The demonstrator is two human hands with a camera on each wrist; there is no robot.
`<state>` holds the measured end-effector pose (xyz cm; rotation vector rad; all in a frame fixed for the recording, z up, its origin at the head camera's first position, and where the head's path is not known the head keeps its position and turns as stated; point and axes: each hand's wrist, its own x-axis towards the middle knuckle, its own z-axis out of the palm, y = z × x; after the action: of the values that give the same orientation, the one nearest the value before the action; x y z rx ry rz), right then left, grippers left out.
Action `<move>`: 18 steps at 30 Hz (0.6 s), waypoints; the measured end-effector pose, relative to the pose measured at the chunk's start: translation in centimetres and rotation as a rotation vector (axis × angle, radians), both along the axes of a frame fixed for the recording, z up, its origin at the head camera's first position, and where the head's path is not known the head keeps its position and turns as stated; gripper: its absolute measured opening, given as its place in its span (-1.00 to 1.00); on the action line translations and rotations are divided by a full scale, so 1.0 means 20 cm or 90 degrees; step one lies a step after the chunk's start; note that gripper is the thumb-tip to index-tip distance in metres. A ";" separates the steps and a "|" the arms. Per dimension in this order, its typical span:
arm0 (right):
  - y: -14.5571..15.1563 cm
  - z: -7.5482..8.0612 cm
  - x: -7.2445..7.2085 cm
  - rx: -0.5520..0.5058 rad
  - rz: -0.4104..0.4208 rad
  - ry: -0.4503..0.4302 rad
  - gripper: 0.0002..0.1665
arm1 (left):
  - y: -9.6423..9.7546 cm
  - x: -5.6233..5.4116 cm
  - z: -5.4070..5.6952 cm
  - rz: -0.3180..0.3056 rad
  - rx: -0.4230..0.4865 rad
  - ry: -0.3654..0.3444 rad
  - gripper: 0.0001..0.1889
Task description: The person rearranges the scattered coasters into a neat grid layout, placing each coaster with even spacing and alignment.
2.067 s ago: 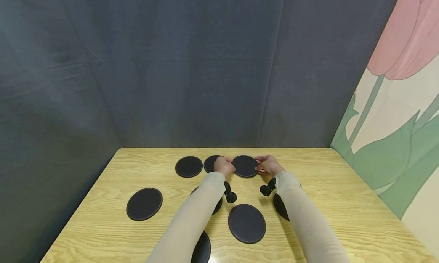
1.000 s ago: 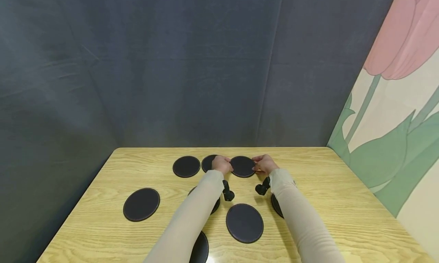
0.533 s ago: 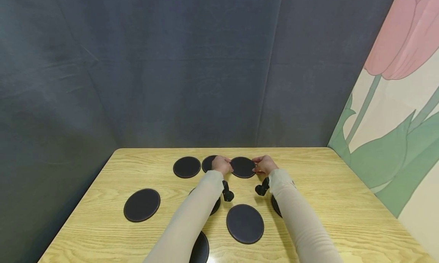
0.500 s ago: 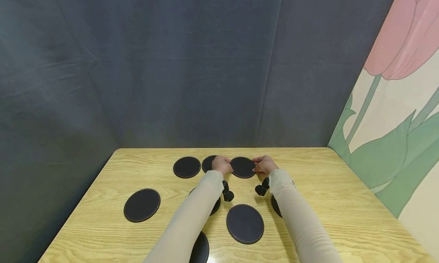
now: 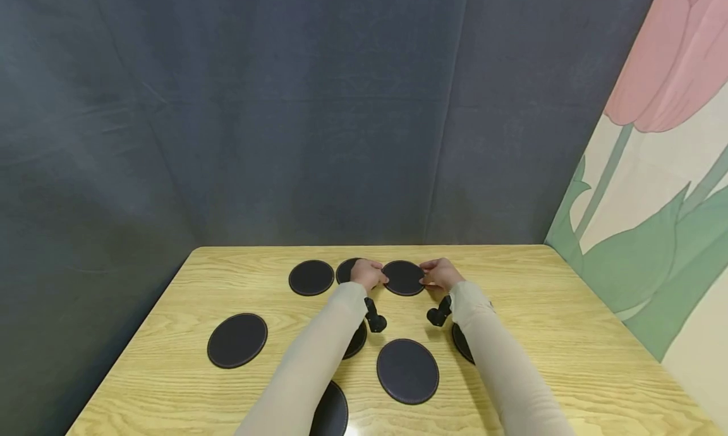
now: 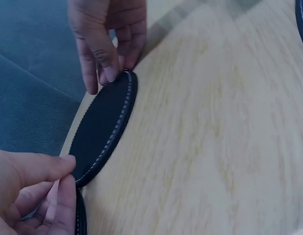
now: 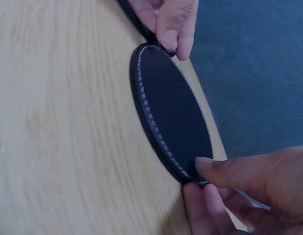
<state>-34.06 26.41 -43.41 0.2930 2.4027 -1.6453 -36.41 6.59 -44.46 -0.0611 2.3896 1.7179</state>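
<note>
Dark cloth [image 5: 318,126]: hung beyond the fingers, behind the desk [image 5: 569,341].
Desk: pale wood-grained, under the fingers and eight discs.
Painted wall [image 5: 648,234]: stood well to the right of the fingers, with a pink-and-green tulip design.
Sleeves: the left sleeve [image 5: 315,354] and right sleeve [image 5: 503,360], both pale, ran from the person to the fingers.
Left hand [image 5: 370,275]: fingers narrow, pinching the held disc [image 5: 404,278] at its left edge.
Right hand [image 5: 442,273]: fingers narrow, thumb on top, pinching the opposite edge.
Held disc: black, stitched round the rim, between both hands' fingers near the desk's far edge; whether raised could not be told.
Neighbouring disc [image 5: 344,270]: just left of the held disc, partly hidden by the left fingers.
Far-left disc [image 5: 311,277]: farther left of those fingers, near the neighbouring disc.
Five other discs [image 5: 407,371]: lay on the person's side of the fingers, three partly covered by sleeves.
Wrist devices [image 5: 375,322]: black, one below each hand's fingers.
</note>
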 end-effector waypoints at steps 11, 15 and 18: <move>0.06 0.08 0.07 -0.088 0.081 0.037 -0.39 | -0.10 0.03 0.09 -0.091 0.175 -0.046 -0.52; 0.05 0.11 0.10 -0.137 0.108 0.059 -0.39 | -0.15 0.05 0.12 -0.123 0.196 -0.052 -0.51; 0.04 0.13 0.12 -0.154 0.125 0.079 -0.39 | -0.18 0.07 0.14 -0.144 0.205 -0.047 -0.53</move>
<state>-31.56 27.25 -40.81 -0.0835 2.2008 -1.8824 -35.04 2.95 -41.57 0.1822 1.9551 1.9230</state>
